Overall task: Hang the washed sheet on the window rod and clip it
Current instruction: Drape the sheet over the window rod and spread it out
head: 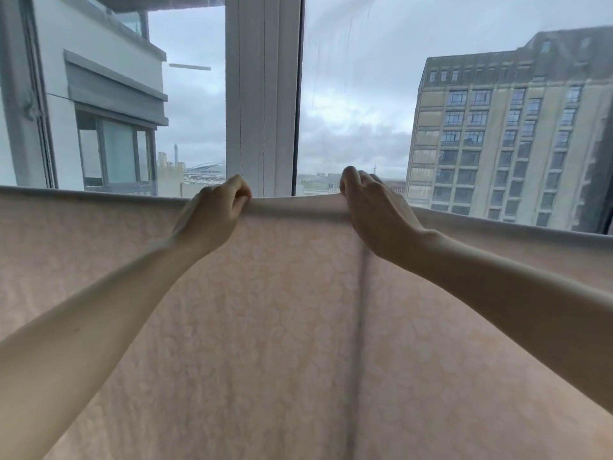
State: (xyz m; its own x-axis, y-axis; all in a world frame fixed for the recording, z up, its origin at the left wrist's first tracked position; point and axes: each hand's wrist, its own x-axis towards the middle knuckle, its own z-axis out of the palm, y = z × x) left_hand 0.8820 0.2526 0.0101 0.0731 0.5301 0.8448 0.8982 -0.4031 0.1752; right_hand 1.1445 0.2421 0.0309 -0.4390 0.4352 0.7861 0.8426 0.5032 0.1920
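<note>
A pale pink sheet (285, 327) with a faint leaf pattern hangs across the window and fills the lower half of the view. Its top fold runs in a line from left to right; the rod under it is hidden by the cloth. My left hand (215, 214) grips the top fold just left of the window's centre post, fingers curled over it. My right hand (371, 207) pinches the same fold a little to the right, fingers curled over the edge. A dark vertical line shows through the sheet below my right hand. No clip is in view.
A white window post (263, 94) stands upright behind the sheet between my hands. Glass panes on both sides show a white building at left, a tall beige building at right and a cloudy sky.
</note>
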